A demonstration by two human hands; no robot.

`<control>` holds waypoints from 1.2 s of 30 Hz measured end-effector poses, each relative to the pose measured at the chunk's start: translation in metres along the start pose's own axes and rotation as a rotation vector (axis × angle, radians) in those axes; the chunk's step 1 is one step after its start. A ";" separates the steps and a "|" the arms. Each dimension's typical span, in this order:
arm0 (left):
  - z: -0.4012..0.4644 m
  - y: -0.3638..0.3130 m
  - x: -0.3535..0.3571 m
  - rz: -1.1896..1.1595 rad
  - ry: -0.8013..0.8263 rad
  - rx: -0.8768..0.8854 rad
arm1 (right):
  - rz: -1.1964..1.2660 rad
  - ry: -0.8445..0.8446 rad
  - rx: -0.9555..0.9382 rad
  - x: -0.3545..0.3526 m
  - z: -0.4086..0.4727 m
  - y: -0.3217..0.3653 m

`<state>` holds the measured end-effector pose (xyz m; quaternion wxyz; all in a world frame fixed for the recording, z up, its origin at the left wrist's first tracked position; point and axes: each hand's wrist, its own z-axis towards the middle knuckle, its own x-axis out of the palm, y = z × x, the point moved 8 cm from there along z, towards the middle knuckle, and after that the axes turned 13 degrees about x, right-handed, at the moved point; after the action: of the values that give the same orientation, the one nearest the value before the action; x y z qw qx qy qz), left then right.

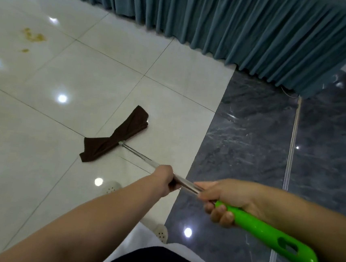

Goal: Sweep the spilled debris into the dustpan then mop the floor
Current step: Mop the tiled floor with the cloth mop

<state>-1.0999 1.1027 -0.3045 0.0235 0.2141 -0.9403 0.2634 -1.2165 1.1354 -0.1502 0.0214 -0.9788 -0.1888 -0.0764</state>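
Note:
A mop with a dark brown cloth head (114, 134) lies on the pale floor tiles in the middle of the view, its cloth spread in two flaps. Its shiny metal shaft (138, 154) runs back toward me and ends in a bright green handle (268, 230). My left hand (166, 180) grips the metal shaft. My right hand (226, 201) holds the shaft where it meets the green handle. A yellowish-brown stain (33, 36) marks the tiles at the far left, well away from the mop head.
A pleated teal curtain (241, 25) hangs to the floor along the back. Dark marble flooring (251, 138) with a pale strip (292, 142) fills the right side. My pale perforated shoes (110, 187) show below my arms. Ceiling lights reflect in the glossy tiles.

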 end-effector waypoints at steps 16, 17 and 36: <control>-0.032 -0.012 -0.085 -0.303 -0.200 0.158 | -0.219 0.015 0.027 0.070 0.016 0.022; -0.031 -0.017 -0.096 -0.337 -0.209 0.154 | -0.197 0.036 0.028 0.084 0.018 0.026; 0.011 -0.213 -0.352 -0.617 -0.230 0.148 | -0.159 -0.006 -0.049 0.380 0.091 0.232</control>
<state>-0.6919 1.0707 -0.2658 -0.0199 0.5183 -0.8059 0.2854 -0.7687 1.0654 -0.1830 -0.0092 -0.9613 -0.2638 -0.0793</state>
